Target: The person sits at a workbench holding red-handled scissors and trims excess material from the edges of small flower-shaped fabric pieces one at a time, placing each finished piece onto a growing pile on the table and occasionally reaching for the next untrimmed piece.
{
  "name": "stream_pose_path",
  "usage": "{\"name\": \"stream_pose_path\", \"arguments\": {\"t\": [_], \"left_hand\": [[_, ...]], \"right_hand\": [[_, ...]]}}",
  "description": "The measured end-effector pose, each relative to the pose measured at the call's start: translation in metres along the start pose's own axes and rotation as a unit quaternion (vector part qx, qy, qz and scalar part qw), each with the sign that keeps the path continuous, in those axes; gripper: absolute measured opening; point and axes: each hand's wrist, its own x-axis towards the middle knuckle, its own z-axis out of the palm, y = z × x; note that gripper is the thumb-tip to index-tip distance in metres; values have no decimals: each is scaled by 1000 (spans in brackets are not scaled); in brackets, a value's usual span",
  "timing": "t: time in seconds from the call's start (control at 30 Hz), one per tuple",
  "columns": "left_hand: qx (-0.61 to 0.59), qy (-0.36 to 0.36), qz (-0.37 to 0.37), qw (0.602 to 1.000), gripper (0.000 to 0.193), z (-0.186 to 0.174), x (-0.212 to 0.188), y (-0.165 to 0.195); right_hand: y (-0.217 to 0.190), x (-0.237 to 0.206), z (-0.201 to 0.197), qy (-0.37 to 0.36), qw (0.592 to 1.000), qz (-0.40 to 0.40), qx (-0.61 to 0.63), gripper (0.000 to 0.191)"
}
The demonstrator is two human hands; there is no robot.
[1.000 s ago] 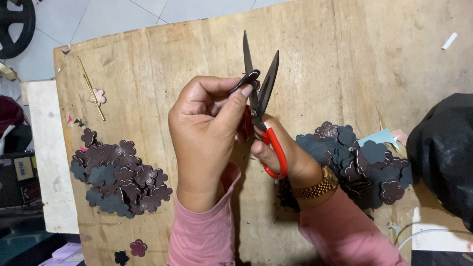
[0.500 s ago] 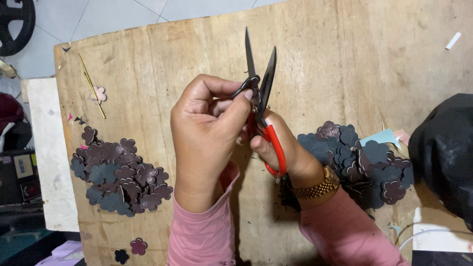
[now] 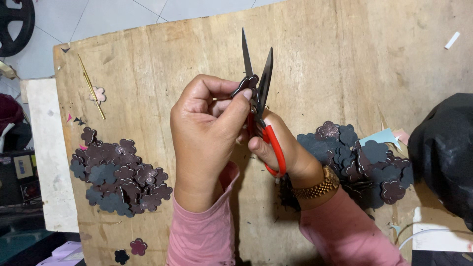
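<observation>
Above the middle of the bare wooden board (image 3: 354,59), I see my left hand (image 3: 207,138) pinching a small dark flower-shaped foam cutout (image 3: 245,84), likely light, floppy and best held by its petals, between the open blades of the red-handled scissors (image 3: 258,88) gripped in my right hand (image 3: 281,148).

Home craft corner: worn plywood board (image 3: 345,59)

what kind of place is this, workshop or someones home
Likely a small home craft workspace on the floor. A rough wooden board lies on pale floor tiles, with piles of dark flower cutouts on it, and the hands work at one with red-handled scissors.
</observation>
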Motion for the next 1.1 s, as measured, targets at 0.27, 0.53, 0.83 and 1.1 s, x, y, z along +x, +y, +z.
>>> {"name": "stream_pose_path", "arguments": {"t": [0.27,0.53,0.83,1.1], "left_hand": [[-2,-3,2,1000,8,-1,1,0],[20,0,9,1000,6,-2,2,1],[11,-5,17,1000,8,-3,2,0],[27,0,28,999,8,-4,3,-3]], "right_hand": [[-5,2,2,5,1000,-19,-22,89],[-11,2,2,3,999,-24,-48,95],[0,-2,-2,21,996,-11,-81,83],[-2,-3,1,31,998,8,-44,84]]}}
